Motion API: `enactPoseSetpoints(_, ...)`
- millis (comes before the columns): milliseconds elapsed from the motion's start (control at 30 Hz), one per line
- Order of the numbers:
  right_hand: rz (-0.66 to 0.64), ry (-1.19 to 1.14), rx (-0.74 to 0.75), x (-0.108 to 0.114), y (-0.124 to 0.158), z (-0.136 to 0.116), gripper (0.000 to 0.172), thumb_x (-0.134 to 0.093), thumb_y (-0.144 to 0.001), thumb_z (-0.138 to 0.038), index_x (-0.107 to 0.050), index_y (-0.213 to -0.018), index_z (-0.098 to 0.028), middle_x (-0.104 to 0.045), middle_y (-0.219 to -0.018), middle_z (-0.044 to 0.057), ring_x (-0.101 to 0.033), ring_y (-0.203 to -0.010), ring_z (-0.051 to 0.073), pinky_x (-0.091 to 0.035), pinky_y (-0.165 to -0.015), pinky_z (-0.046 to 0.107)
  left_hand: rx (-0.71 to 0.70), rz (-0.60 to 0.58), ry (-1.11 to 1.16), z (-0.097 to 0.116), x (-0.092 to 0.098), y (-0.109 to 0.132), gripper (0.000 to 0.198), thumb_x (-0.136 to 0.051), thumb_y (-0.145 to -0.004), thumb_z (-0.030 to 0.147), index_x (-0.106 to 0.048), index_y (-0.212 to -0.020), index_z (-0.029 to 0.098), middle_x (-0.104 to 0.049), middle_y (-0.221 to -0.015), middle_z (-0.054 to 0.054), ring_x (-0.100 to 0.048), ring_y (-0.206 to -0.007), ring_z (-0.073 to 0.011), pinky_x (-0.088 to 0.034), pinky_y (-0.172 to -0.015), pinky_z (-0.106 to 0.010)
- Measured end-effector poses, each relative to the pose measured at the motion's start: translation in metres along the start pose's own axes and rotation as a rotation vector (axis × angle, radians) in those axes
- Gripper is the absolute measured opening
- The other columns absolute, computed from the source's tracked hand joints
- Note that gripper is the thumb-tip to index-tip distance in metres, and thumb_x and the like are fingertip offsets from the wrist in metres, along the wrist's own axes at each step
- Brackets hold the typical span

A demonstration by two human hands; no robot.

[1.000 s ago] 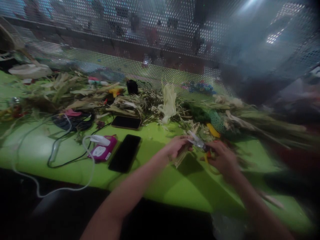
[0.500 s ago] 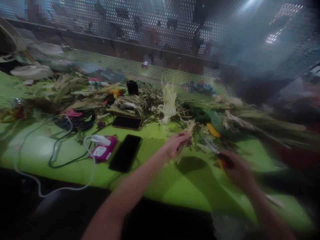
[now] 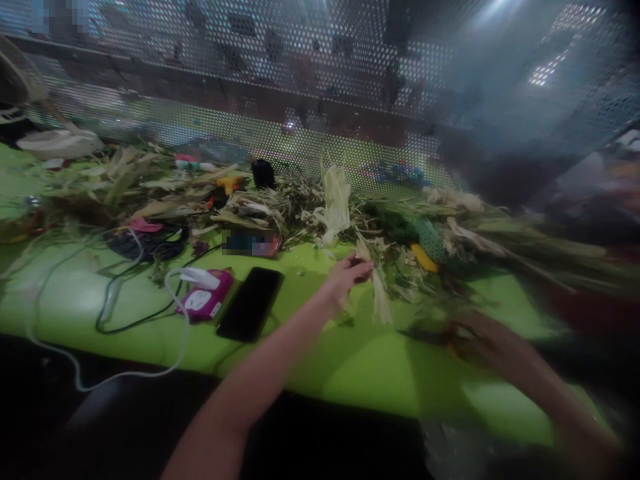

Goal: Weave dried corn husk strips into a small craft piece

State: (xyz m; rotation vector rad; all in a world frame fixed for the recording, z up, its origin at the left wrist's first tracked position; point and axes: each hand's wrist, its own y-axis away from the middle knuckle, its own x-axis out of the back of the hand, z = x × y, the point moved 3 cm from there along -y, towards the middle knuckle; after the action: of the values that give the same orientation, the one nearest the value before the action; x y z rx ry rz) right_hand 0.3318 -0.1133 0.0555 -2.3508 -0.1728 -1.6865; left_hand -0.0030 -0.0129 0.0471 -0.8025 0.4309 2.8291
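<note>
My left hand (image 3: 347, 277) reaches out over the green table (image 3: 350, 373), its fingers pinched on a pale dried corn husk (image 3: 381, 300). Strips of the husk spread upward from the fingertips and hang down to the right. Lower right, my right hand (image 3: 483, 343) is closed around the handles of scissors (image 3: 427, 335). Their dark blades point left, a short way from the hanging strips, and look blurred. Behind my left hand stands a larger upright piece of pale husk (image 3: 336, 200).
Loose husks (image 3: 125, 180) are heaped along the back. A black phone (image 3: 251, 305), a second phone with its screen lit (image 3: 253, 244), a magenta power bank (image 3: 207, 297) and cables lie left. A yellow-handled tool (image 3: 424, 257) sits right. A perforated metal panel (image 3: 300, 87) rises behind.
My right hand with the scissors has moved down, away from the husk. My left hand has shifted slightly left and up, and the husk strips hang differently. The rear phone's screen has lit.
</note>
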Motion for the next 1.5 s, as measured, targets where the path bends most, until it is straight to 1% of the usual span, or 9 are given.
enactPoseSetpoints(233, 0.033, -0.296, -0.017, 0.004, -0.054, -0.096, 0.051, -0.053, -0.091, -0.048, -0.052, -0.138, -0.029, -0.058, -0.138, 0.01, -0.06, -0.118, 0.028, -0.052, -0.092, 0.042, -0.066, -0.06, 0.045, -0.009, 0.002, -0.005, 0.023, -0.075, -0.071, 0.016, -0.057, -0.086, 0.016, -0.066, -0.078, -0.001, -0.065, -0.069, -0.0117, -0.053, -0.073, -0.027)
enactPoseSetpoints(367, 0.025, -0.474, -0.048, -0.017, -0.089, -0.133, 0.053, -0.064, -0.082, -0.049, -0.059, -0.128, -0.022, -0.069, -0.117, 0.01, -0.067, -0.099, 0.025, -0.055, -0.079, 0.036, -0.077, -0.108, 0.064, -0.006, -0.004, 0.002, 0.026, -0.074, -0.069, 0.015, -0.054, -0.085, 0.017, -0.064, -0.075, 0.001, -0.066, -0.066, -0.012, -0.053, -0.069, -0.027)
enactPoseSetpoints(500, 0.057, -0.586, -0.109, -0.03, -0.104, -0.132, 0.033, -0.058, -0.085, -0.047, -0.069, -0.099, -0.018, -0.069, -0.074, 0.003, -0.062, -0.063, 0.017, -0.05, -0.057, 0.028, -0.091, -0.01, 0.031, 0.002, 0.002, 0.0, 0.02, -0.071, -0.072, 0.019, -0.054, -0.083, 0.017, -0.065, -0.076, 0.0, -0.064, -0.066, -0.0114, -0.05, -0.064, -0.024)
enactPoseSetpoints(700, 0.115, -0.501, -0.152, -0.023, -0.096, -0.11, 0.03, -0.061, -0.082, -0.045, -0.072, -0.092, -0.019, -0.065, -0.063, 0.002, -0.058, -0.056, 0.018, -0.047, -0.051, 0.027, -0.322, 0.385, -0.119, 0.027, 0.03, -0.008, 0.012, -0.066, -0.077, 0.016, -0.056, -0.083, 0.019, -0.064, -0.082, 0.001, -0.06, -0.08, -0.0101, -0.045, -0.08, -0.024)
enactPoseSetpoints(833, 0.1, -0.38, -0.03, -0.026, -0.094, -0.098, 0.031, -0.06, -0.084, -0.048, -0.074, -0.091, -0.022, -0.073, -0.081, 0.006, -0.067, -0.071, 0.024, -0.053, -0.064, 0.033, -0.51, 0.158, -0.584, 0.037, 0.011, 0.006, 0.006, -0.066, -0.079, 0.021, -0.069, -0.085, 0.023, -0.067, -0.104, -0.005, -0.053, -0.112, -0.0221, -0.037, -0.103, -0.038)
enactPoseSetpoints(933, 0.053, -0.342, 0.073, -0.032, -0.096, -0.095, 0.028, -0.058, -0.087, -0.046, -0.075, -0.096, -0.025, -0.075, -0.093, 0.005, -0.069, -0.082, 0.025, -0.054, -0.071, 0.035, -0.578, -0.049, -0.839, 0.029, -0.008, 0.017, 0.01, -0.064, -0.082, 0.026, -0.073, -0.078, 0.027, -0.069, -0.108, -0.005, -0.051, -0.113, -0.0257, -0.032, -0.106, -0.042)
enactPoseSetpoints(1200, 0.128, -0.423, 0.013, -0.034, -0.092, -0.097, 0.029, -0.062, -0.087, -0.046, -0.074, -0.102, -0.024, -0.075, -0.096, 0.006, -0.07, -0.085, 0.023, -0.055, -0.079, 0.036, -0.327, -0.323, -1.18, -0.006, -0.014, 0.01, 0.017, -0.053, -0.084, 0.019, -0.063, -0.07, 0.019, -0.061, -0.074, -0.004, -0.052, -0.078, -0.0192, -0.039, -0.083, -0.034)
enactPoseSetpoints(1333, 0.279, -0.602, -0.183, -0.027, -0.087, -0.095, 0.039, -0.07, -0.081, -0.045, -0.068, -0.113, -0.023, -0.072, -0.103, 0.008, -0.069, -0.086, 0.023, -0.057, -0.074, 0.035, -0.04, -0.38, -0.925, -0.016, -0.011, 0.008, 0.019, -0.048, -0.09, 0.03, -0.058, -0.081, 0.017, -0.059, -0.078, -0.002, -0.052, -0.071, -0.015, -0.04, -0.068, -0.029)
enactPoseSetpoints(1500, 0.451, -0.951, -0.263, -0.024, -0.087, -0.09, 0.057, -0.073, -0.079, -0.042, -0.052, -0.129, -0.026, -0.06, -0.127, 0.01, -0.067, -0.088, 0.021, -0.056, -0.073, 0.033, 0.11, -0.205, -0.536, -0.028, -0.002, 0.005, 0.024, -0.055, -0.087, 0.038, -0.059, -0.09, 0.015, -0.062, -0.082, -0.002, -0.057, -0.076, -0.0135, -0.043, -0.073, -0.027)
